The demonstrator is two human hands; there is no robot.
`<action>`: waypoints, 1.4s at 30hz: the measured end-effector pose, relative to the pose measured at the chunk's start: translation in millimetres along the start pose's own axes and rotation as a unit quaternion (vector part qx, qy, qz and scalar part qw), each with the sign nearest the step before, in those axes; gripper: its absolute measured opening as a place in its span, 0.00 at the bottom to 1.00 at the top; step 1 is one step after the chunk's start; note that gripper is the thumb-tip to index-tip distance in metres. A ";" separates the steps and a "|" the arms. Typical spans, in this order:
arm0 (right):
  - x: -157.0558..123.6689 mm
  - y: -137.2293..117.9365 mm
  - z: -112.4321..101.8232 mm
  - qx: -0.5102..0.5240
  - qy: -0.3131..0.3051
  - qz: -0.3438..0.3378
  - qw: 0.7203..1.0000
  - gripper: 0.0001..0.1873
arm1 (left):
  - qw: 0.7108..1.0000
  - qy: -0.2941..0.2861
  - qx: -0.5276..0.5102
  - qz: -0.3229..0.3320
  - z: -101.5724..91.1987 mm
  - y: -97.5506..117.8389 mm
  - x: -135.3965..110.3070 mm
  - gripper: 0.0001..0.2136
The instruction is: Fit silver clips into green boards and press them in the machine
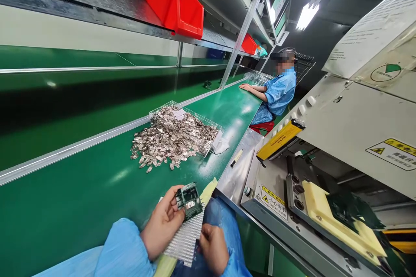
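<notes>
Left hand has a green circuit board in a firm grip, fingers wrapped round its near edge, board tilted up, not flat. Board sits in front of the wearer, over the lap, just past the near edge of the green bench. Right hand is curled, fingers pressed together against the side of a ribbed silvery strip hanging just below the board; can't tell if it's actually pinching it. Strip lies over a pale yellow sheet, and a blue smock sleeve covers the left forearm. Further up the bench, a clear acrylic tray is heaped with small metal parts, and many have spilled past its near side onto the green surface. Loose paper sits by the tray's corner. Right side: steel ledge, then a beige machine with a cream jig block and a yellow warning label. Overhead shelf carries red bins. Far along the bench, a co-worker in a blue smock sits on a red stool, forearms resting on the bench, well apart from the wearer's hands.
</notes>
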State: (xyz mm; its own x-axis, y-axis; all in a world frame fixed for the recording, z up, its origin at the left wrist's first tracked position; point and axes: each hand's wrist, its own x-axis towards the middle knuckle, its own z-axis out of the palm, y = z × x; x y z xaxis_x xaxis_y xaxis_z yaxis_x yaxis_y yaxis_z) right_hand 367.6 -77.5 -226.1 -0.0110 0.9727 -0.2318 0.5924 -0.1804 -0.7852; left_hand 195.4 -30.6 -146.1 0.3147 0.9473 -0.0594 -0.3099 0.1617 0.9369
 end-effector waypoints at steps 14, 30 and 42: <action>-10.1 -86.0 -53.6 0.205 0.168 -0.130 0.956 0.08 | 0.998 0.049 -0.002 0.045 -1.3 -2.3 -3.2 0.17; 2.2 -113.8 -13.2 0.117 0.259 -0.176 0.942 0.03 | 0.998 0.012 0.031 0.060 -4.0 -8.2 -9.1 0.16; 1.5 -111.9 -28.0 0.293 0.153 -0.104 0.938 0.08 | 0.998 0.007 0.060 0.034 -5.9 -3.1 -9.2 0.19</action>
State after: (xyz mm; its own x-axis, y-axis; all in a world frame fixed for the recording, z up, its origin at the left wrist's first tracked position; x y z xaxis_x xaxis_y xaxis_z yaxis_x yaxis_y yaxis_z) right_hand 323.9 -51.8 -122.5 0.2080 0.9758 0.0671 0.0580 0.0562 -0.9967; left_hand 188.2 -38.1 -150.5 0.2833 0.9590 0.0020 -0.2207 0.0632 0.9733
